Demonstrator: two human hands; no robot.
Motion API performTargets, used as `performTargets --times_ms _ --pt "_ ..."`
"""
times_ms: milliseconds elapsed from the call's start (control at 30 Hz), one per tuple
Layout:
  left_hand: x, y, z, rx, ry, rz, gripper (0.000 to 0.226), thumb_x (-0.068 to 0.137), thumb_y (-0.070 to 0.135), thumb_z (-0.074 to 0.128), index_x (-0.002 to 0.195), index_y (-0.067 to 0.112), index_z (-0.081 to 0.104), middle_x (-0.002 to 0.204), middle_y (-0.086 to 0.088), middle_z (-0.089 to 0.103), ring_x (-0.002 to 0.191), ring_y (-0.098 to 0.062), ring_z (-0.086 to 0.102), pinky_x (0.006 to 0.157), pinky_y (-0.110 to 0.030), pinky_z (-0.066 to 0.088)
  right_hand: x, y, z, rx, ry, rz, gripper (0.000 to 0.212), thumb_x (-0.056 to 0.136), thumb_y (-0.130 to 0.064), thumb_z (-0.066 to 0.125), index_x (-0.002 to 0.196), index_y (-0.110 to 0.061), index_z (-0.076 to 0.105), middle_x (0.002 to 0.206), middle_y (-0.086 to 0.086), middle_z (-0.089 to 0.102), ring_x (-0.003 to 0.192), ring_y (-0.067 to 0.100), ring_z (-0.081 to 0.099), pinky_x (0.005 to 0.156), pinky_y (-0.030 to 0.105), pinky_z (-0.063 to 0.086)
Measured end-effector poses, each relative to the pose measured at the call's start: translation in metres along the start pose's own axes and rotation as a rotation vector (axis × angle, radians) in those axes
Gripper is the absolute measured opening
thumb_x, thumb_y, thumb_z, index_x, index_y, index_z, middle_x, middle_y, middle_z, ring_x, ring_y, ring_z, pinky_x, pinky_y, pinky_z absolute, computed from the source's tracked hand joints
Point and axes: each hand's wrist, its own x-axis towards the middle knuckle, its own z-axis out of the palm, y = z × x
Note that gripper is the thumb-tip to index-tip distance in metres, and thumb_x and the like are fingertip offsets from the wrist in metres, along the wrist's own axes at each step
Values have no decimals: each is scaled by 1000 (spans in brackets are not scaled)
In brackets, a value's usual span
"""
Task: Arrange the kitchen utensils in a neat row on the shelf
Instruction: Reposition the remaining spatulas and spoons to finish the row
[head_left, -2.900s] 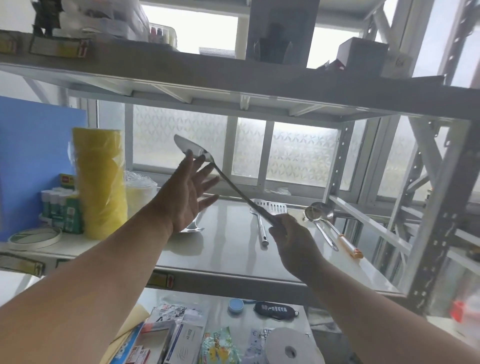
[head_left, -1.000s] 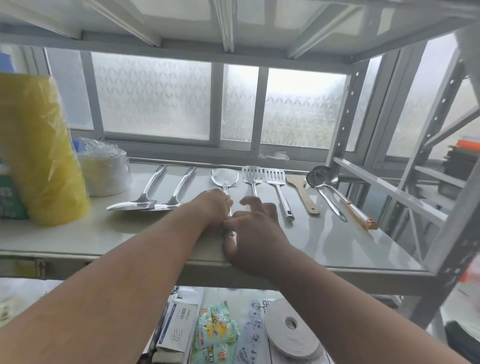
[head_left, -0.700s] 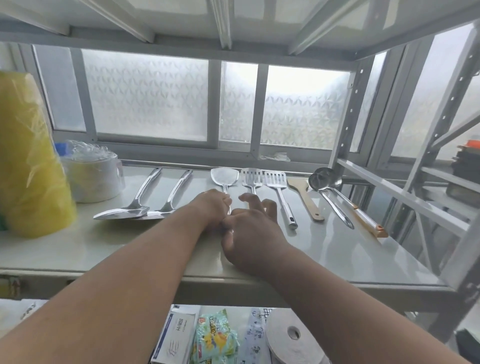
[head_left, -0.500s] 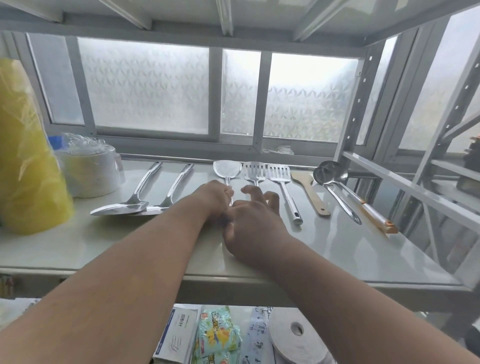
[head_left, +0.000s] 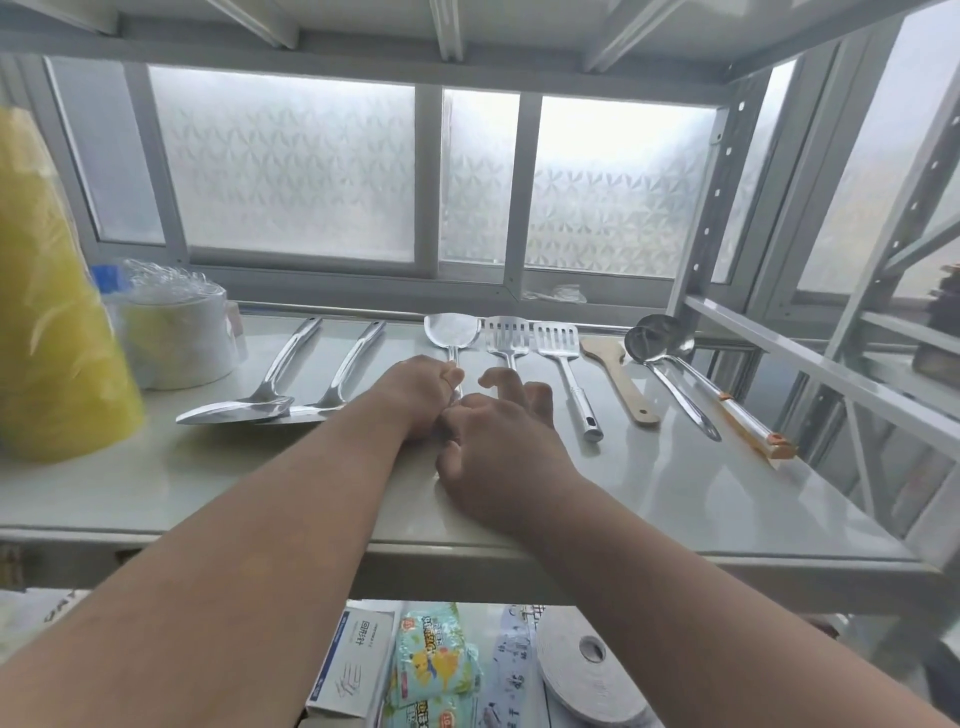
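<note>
Lying flat on the shelf (head_left: 675, 499) with its blade toward the window, the solid steel turner (head_left: 451, 332) had its handle running back under both hands. The left hand (head_left: 415, 395) was curled around the shaft, thumb on top, fingers (head_left: 452, 375) clenched on it; the right hand (head_left: 493, 441) sat just beside, its fingers (head_left: 501, 376) loosely bent over the hidden handle end, and whether they gripped anything could not be told. A sideways tug risked swinging the blade into the slotted turner (head_left: 506, 338) close on its right, knocking that one askew against the second slotted turner (head_left: 563, 358). Farther out lay the wooden spatula (head_left: 618, 382) and the two ladles (head_left: 670, 364); two large spoons (head_left: 270, 395) rested reversed on the left, bowls overlapping, likely needing turning.
</note>
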Motion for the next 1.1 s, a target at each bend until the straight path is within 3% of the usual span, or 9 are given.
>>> performTargets --times_ms 133,200,267,400,533,667,800,933,1100 --pt "5 -6 3 -14 21 19 40 112 46 41 108 21 73 107 -5 73 107 -29 64 103 -43 49 -1 0 0 26 -9 8 30 82 -33 42 96 -24 67 114 -11 65 136 23 25 110 50 20" --pt "6 -7 4 -38 50 21 43 112 44 41 83 23 63 88 -2 66 92 -28 59 90 -40 48 -1 1 0 30 -6 7 27 82 -33 43 94 -24 66 113 -10 65 136 23 26 110 50 21" --pt "7 -8 4 -60 77 12 46 112 43 41 74 21 57 82 -3 63 85 -29 56 84 -40 46 -1 2 0 39 4 8 24 81 -32 44 92 -25 64 114 -11 65 135 22 27 110 49 21" --pt "1 -7 5 -99 135 11 45 112 43 42 79 20 62 93 -7 71 92 -31 63 88 -41 49 -2 4 2 44 92 12 23 76 -31 44 90 -24 60 110 -11 65 133 23 32 108 46 24" --pt "-11 -4 6 -106 225 30 45 112 41 41 77 20 59 88 -7 67 90 -32 60 79 -38 42 -8 2 -2 4 193 33 44 76 -34 48 114 -21 66 122 -10 65 133 24 34 105 42 24" --pt "-31 0 8 -104 192 89 42 109 41 42 73 29 59 84 -7 73 85 -30 68 84 -40 53 -18 0 -11 41 235 71 51 78 -31 55 128 -21 63 135 -8 61 136 23 32 105 40 21" --pt "-55 -3 -2 9 265 239 31 110 31 45 105 16 73 106 -10 77 103 -31 67 91 -38 50 -25 -1 -16 37 213 96 61 81 -33 57 140 -20 55 148 -6 52 143 23 27 107 45 25" --pt "-84 -19 -28 227 439 377 30 99 14 54 119 16 77 123 -3 78 117 -30 71 100 -44 56 -30 2 -15 25 200 108 51 82 -35 56 131 -21 59 145 -8 54 142 23 28 105 47 26" --pt "-122 -25 -54 443 364 141 36 96 37 56 126 25 70 132 1 71 125 -27 64 102 -44 53 -36 0 -17 13 226 93 46 85 -43 59 126 -23 63 139 -10 60 138 23 33 103 46 27"
